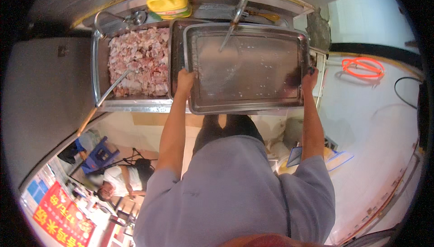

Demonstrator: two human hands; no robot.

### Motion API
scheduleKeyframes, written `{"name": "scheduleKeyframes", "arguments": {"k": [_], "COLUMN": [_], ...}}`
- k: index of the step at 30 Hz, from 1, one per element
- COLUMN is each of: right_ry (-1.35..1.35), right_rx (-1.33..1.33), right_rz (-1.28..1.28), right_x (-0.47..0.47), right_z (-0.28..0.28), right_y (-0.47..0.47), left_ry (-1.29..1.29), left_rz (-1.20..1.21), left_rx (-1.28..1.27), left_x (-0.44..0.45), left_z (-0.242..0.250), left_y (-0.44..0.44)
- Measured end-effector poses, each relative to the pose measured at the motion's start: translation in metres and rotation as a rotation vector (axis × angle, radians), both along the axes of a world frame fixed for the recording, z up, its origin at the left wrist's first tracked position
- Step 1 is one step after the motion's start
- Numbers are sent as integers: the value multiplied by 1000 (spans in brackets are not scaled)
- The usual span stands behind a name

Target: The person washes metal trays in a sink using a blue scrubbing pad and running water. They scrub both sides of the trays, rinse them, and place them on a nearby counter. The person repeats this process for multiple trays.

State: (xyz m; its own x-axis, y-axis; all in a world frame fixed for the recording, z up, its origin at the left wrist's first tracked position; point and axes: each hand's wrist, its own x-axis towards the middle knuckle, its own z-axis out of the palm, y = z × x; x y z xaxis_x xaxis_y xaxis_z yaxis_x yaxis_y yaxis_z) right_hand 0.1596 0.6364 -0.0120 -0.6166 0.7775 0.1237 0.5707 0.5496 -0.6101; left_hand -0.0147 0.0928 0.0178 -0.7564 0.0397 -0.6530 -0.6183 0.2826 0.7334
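Note:
A large rectangular stainless-steel tray (251,74) lies over the right part of the sink, wet and dotted with small white flecks or drops. My left hand (185,81) grips its left rim. At the opposite end, my right hand (310,77) holds the right rim. A metal faucet spout (234,24) reaches over the tray from the back. Under the tray's left edge shows a dark metal rim (175,43); whether it is a basin or another tray I cannot tell. Raw chopped meat pieces (140,60) fill the left basin, beside my left hand.
A wooden-handled metal tool (106,98) leans over the left basin's front edge. Behind the sink stand a yellow jug (168,4) and a curved faucet (98,23). An orange hose coil (363,68) is at right. At lower left are a seated person (120,181) and a blue plastic stool (100,154).

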Motion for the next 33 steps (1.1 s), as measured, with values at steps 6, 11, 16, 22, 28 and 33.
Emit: {"name": "scheduleKeyframes", "arguments": {"k": [6,11,16,22,28,33], "right_ry": [-390,-198,-21,61,6,316], "right_rx": [370,352,254,119,44,-111], "right_rz": [34,39,113,328,590,694], "right_x": [-42,-117,-204,-217,-246,-279], "right_z": [-9,-18,-14,-5,-8,-7], "right_y": [-91,-136,-208,-255,-303,-390], "left_ry": [251,64,91,283,295,295], "left_rz": [-294,-188,-119,-91,-86,-228], "left_rx": [-327,-502,-329,-396,-158,-318], "left_x": [-17,-19,-9,2,7,-1], "left_z": [4,62,57,15,2,7], "left_y": [-16,-3,-8,-29,-5,14]}}
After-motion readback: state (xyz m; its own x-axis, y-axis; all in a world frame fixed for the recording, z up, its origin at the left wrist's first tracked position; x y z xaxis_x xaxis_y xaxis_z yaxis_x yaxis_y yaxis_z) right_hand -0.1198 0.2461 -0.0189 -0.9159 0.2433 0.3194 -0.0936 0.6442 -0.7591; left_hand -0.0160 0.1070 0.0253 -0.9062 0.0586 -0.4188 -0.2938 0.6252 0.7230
